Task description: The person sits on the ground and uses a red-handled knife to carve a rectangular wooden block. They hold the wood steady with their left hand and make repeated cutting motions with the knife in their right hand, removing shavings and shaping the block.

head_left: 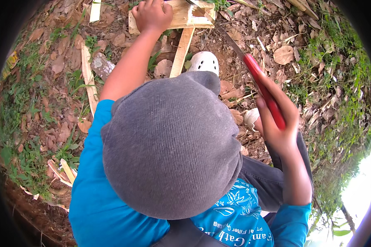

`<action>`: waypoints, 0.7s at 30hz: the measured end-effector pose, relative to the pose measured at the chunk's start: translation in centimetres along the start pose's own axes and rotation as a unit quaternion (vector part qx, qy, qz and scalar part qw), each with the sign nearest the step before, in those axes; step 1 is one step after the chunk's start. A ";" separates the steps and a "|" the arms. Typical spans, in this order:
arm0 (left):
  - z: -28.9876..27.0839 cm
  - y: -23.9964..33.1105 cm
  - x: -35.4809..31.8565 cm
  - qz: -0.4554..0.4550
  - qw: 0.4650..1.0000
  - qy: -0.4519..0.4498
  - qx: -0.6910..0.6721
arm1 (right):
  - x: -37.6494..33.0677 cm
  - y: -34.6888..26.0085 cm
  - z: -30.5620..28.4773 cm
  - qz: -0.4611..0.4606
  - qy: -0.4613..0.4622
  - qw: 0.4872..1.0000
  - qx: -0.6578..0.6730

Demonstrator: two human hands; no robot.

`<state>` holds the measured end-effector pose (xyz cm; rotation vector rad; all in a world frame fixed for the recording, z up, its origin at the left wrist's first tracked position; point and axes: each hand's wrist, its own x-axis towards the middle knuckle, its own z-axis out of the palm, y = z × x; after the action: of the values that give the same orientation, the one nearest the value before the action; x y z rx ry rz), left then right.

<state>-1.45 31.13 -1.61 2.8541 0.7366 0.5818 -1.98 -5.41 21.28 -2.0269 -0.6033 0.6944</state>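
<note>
A grey cap point(171, 144) fills the near view. The right hand point(278, 123) is wrapped around a red-handled saw point(264, 92), its blade reaching the plank point(181, 14) on the leafy ground point(317, 61). The left hand point(152, 14) presses down on the plank, apparently mid-cut; the next stroke calls for a steady brace. No containers are visible.

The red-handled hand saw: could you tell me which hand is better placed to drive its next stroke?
Probably the right hand: it grips the red-handled hand saw, whose blade reaches the pale wooden block. The left hand is pressed on that block, steadying it, away from the handle.
</note>
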 end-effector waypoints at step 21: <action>-0.9 -0.4 -0.2 0.009 1.000 -0.017 -0.012 | 3.1 2.5 2.7 0.052 -0.037 0.997 0.038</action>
<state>-2.17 31.36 -0.90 2.8434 0.6959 0.5395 -1.16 -3.10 17.15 -1.9805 -0.5079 0.8446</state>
